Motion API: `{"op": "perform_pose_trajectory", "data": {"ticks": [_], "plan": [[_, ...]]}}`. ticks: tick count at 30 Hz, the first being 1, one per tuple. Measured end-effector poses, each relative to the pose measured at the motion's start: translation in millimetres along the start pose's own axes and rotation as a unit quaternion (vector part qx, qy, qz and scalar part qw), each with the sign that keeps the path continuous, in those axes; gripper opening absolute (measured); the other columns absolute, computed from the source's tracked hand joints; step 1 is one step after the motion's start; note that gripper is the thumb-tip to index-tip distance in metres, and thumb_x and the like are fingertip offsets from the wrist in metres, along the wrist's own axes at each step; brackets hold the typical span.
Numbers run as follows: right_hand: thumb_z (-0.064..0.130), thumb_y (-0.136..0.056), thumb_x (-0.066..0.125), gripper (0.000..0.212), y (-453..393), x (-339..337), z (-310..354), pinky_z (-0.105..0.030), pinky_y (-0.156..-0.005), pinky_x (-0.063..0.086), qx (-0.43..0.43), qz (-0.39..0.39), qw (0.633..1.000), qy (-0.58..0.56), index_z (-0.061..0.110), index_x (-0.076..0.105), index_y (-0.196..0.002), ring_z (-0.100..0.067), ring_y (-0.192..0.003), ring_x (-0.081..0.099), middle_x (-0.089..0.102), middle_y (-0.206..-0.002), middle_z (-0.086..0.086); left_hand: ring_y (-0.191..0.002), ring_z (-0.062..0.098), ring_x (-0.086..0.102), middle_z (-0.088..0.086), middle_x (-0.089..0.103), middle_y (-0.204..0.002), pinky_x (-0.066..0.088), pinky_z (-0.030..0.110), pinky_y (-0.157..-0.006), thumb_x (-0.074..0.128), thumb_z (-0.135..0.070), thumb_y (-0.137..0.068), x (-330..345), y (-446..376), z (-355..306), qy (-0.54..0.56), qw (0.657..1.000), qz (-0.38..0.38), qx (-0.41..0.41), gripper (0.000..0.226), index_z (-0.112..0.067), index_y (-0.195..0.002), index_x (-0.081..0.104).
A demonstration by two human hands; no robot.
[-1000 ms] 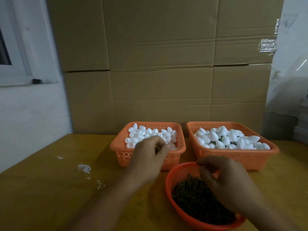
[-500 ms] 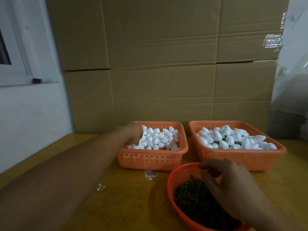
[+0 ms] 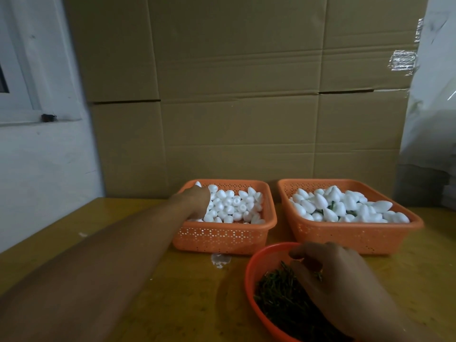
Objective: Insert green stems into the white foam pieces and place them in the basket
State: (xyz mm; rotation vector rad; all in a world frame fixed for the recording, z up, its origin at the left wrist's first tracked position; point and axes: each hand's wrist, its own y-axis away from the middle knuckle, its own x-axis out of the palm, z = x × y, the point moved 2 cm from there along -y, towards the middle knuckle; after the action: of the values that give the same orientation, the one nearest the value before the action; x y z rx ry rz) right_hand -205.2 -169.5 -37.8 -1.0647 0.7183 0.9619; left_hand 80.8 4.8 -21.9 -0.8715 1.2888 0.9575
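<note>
Two risks: left hand [image 3: 197,201] buried in foam pieces [image 3: 234,206], grip unreadable, may scatter them; right hand [image 3: 328,275] pinching green stems [image 3: 278,292] may lift several.

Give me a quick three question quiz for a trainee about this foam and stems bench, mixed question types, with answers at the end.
1. True or false: the left hand reaches into the left basket of plain foam pieces.
2. Multiple choice: the green stems lie in A) a cardboard box, B) the round red bowl, C) a glass jar.
3. Fill in: green shows between the foam pieces in the ____ basket.

Key: 1 true. 2 B; the right hand is over the bowl. 3 right.
</note>
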Motion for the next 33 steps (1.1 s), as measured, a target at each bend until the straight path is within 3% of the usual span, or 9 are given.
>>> {"op": "perform_pose_trajectory", "data": {"ticks": [2,5,8,13,19,23,26,30,33], "plan": [[0.048,-0.089,0.06,0.026,0.1,-0.7,0.1,-0.03,-0.08,0.055,0.002,0.002,1.0,0.002,0.042,0.068,-0.113,-0.004,-0.086,0.065,0.069,-0.095,0.018,-0.079,0.014,0.056,0.009,0.06,-0.125,0.051,0.03,-0.07,0.066,-0.008,-0.086,-2.4,1.2,0.3,0.02,1.0,-0.007,0.009,0.012,-0.017,-0.083,0.058],[0.048,-0.089,0.06,0.026,0.4,-2.2,0.0,-0.03,-0.082,0.055,0.004,0.003,1.0,0.006,0.042,0.068,-0.113,-0.005,-0.089,0.066,0.07,-0.097,0.018,-0.101,0.02,0.06,0.006,0.063,-0.121,0.055,0.034,-0.085,0.065,-0.01,-0.085,-9.4,2.6,-0.3,0.07,0.996,-0.038,0.034,0.023,-0.016,-0.108,0.066],[0.048,-0.09,0.06,0.026,0.3,-2.2,-0.6,-0.03,-0.082,0.055,0.005,0.007,1.0,0.006,0.041,0.068,-0.114,-0.006,-0.09,0.066,0.07,-0.099,0.018,-0.114,0.021,0.06,0.001,0.059,-0.134,0.052,0.033,-0.094,0.068,-0.009,-0.083,-18.1,8.1,-3.5,0.146,0.986,-0.061,0.047,0.042,-0.021,-0.124,0.065],[0.049,-0.09,0.058,0.029,0.0,-0.2,-1.6,-0.031,-0.083,0.056,0.003,0.014,1.0,0.015,0.041,0.067,-0.116,-0.005,-0.092,0.066,0.071,-0.101,0.018,-0.092,0.014,0.064,-0.006,0.064,-0.112,0.059,0.041,-0.084,0.07,-0.006,-0.078,-29.9,36.2,-14.2,0.267,0.955,-0.096,0.079,0.043,-0.035,-0.109,0.065],[0.05,-0.09,0.058,0.029,-0.2,1.9,-1.3,-0.03,-0.082,0.056,0.004,0.022,1.0,0.017,0.04,0.067,-0.116,-0.005,-0.093,0.066,0.072,-0.098,0.017,-0.081,0.009,0.063,-0.01,0.066,-0.092,0.055,0.045,-0.082,0.061,0.003,-0.079,-32.5,95.5,-35.0,0.363,0.902,-0.176,0.153,0.038,-0.032,-0.094,0.056],[0.047,-0.089,0.059,0.025,1.7,-0.6,0.4,-0.032,-0.081,0.056,-0.001,0.03,0.999,0.019,0.041,0.068,-0.112,-0.006,-0.093,0.066,0.073,-0.097,0.016,-0.085,0.018,0.065,-0.005,0.067,-0.092,0.053,0.047,-0.081,0.059,0.001,-0.086,-28.2,133.1,-52.5,0.419,0.854,-0.227,0.208,0.025,-0.022,-0.095,0.054],[0.04,-0.088,0.06,0.021,1.7,-1.3,0.2,-0.032,-0.082,0.054,-0.013,0.056,0.998,0.028,0.044,0.07,-0.107,-0.004,-0.094,0.062,0.071,-0.096,0.016,-0.091,0.009,0.064,-0.009,0.065,-0.096,0.054,0.039,-0.081,0.059,0.007,-0.084,-18.4,156.2,-67.8,0.437,0.832,-0.242,0.24,0.032,-0.023,-0.096,0.053],[0.037,-0.091,0.062,0.021,2.6,0.1,-1.4,-0.03,-0.09,0.051,-0.035,0.093,0.994,0.048,0.046,0.071,-0.108,-0.003,-0.104,0.05,0.065,-0.103,0.017,-0.1,0.004,0.062,-0.012,0.063,-0.101,0.053,0.029,-0.082,0.062,-0.001,-0.086,0.8,175.4,-82.2,0.431,0.823,-0.237,0.285,0.033,-0.028,-0.102,0.052],[0.046,-0.093,0.057,0.018,2.5,2.3,-1.4,-0.032,-0.088,0.051,-0.054,0.121,0.99,0.052,0.042,0.07,-0.104,-0.005,-0.102,0.049,0.067,-0.1,0.016,-0.104,0.01,0.065,-0.014,0.064,-0.107,0.055,0.032,-0.087,0.064,-0.01,-0.088,12.5,181.4,-86.9,0.474,0.801,-0.203,0.305,0.039,-0.036,-0.115,0.052]]}}
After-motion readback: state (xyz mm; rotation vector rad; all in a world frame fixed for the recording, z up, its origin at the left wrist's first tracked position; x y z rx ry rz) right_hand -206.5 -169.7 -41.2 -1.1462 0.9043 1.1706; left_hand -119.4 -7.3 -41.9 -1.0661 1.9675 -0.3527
